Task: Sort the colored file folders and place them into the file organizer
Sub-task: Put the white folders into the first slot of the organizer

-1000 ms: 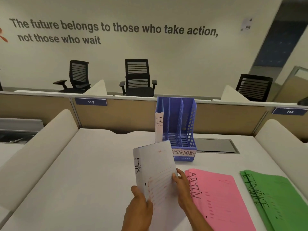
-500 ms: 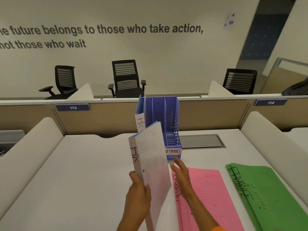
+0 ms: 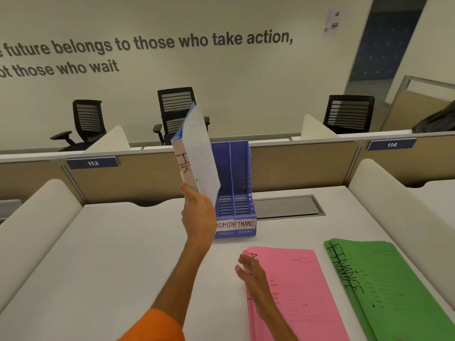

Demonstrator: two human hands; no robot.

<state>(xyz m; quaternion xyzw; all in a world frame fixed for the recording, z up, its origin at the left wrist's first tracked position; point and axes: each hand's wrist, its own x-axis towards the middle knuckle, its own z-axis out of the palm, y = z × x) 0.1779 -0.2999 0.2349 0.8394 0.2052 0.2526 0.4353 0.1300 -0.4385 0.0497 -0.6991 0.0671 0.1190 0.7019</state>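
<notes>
My left hand (image 3: 198,212) holds a white folder marked HR (image 3: 197,153) upright by its lower edge, raised over the left end of the blue file organizer (image 3: 240,183). The folder hides the organizer's left slot; the slots labelled ADMIN and FINANCE show empty. My right hand (image 3: 251,274) rests open on the left edge of the pink ADMIN folders (image 3: 295,291), which lie flat on the desk. A stack of green FINANCE folders (image 3: 384,286) lies to their right.
The white desk (image 3: 110,254) has padded side dividers (image 3: 37,217) and a back partition with plates 113 and 114. A grey cable hatch (image 3: 288,207) sits behind the organizer. Office chairs (image 3: 177,112) stand beyond the partition.
My left hand has lifted the HR folder up and forward to the organizer. My right hand has let go of it and dropped onto the pink folders.
</notes>
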